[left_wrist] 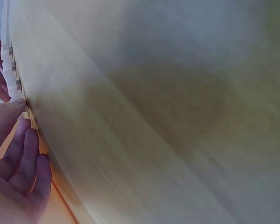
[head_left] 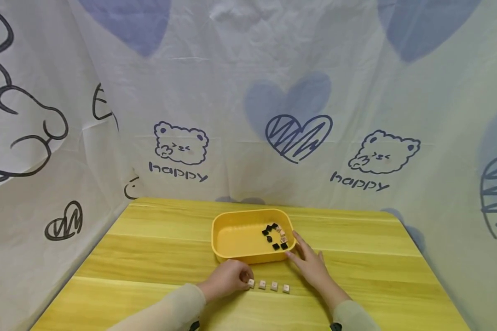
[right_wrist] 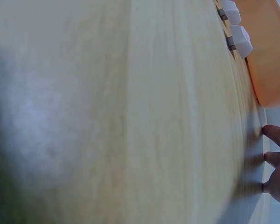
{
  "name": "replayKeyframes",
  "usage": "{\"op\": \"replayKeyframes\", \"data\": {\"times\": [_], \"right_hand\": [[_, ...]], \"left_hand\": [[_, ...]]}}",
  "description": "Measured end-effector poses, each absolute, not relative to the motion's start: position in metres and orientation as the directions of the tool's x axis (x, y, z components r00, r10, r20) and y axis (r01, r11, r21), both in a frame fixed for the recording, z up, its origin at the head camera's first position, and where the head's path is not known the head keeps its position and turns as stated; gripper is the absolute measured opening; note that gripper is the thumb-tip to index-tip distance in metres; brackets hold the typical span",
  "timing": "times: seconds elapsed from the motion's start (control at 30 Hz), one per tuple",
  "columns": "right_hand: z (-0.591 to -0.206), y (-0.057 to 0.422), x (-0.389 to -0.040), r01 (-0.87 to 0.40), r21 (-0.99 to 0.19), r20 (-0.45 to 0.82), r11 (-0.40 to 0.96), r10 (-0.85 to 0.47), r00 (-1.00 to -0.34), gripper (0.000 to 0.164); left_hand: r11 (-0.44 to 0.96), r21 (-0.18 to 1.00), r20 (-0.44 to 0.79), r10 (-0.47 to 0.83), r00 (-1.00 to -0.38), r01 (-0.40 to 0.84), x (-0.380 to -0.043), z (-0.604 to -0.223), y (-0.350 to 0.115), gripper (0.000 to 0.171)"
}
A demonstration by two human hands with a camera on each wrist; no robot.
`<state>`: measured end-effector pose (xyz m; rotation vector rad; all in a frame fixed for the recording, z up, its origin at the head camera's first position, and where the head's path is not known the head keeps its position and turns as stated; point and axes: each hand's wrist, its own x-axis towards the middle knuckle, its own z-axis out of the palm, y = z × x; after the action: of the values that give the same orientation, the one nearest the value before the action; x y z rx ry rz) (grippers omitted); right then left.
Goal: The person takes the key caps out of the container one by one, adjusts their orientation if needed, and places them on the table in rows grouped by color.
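My left hand [head_left: 229, 279] is in front of the yellow tray [head_left: 236, 256], thumb and fingertips pinching a small white keycap [head_left: 251, 283] on the table. To its right, three more white keycaps [head_left: 274, 286] stand in a row, spaced apart. Two of these white keycaps [right_wrist: 241, 41] appear close up in the right wrist view. My right hand [head_left: 312, 266] lies at the tray's right front corner with fingers extended, thumb and forefinger at the rim. In the left wrist view, the pinched keycap is mostly hidden behind the fingers of my left hand [left_wrist: 21, 163].
Several black keycaps [head_left: 276, 247] and several pale ones [head_left: 283, 239] lie loose in the right part of the tray. The yellow wood-grain table [head_left: 161, 248] ends at the back against a white cloth [head_left: 240, 174] printed with hearts and bears.
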<state>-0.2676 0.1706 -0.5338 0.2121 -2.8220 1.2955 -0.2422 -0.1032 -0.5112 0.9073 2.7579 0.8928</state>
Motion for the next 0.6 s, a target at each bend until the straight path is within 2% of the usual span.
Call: {"op": "replayKeyframes", "data": {"times": [0.37, 0.6], "right_hand": [[-0.5350, 0.1700, -0.2682, -0.137, -0.747, 0.087, 0.651, -0.109, -0.990, 0.078], [-0.5353, 0.1706, -0.2680, -0.133, -0.750, 0.086, 0.648, -0.105, -0.991, 0.077]], "left_hand": [[0.668, 0.567, 0.043, 0.559, -0.828, 0.481, -0.2443, -0.5117, -0.0996, 0.014], [0.639, 0.610, 0.044, 0.562, -0.826, 0.468, -0.2445, -0.5096, -0.1015, 0.016]]}}
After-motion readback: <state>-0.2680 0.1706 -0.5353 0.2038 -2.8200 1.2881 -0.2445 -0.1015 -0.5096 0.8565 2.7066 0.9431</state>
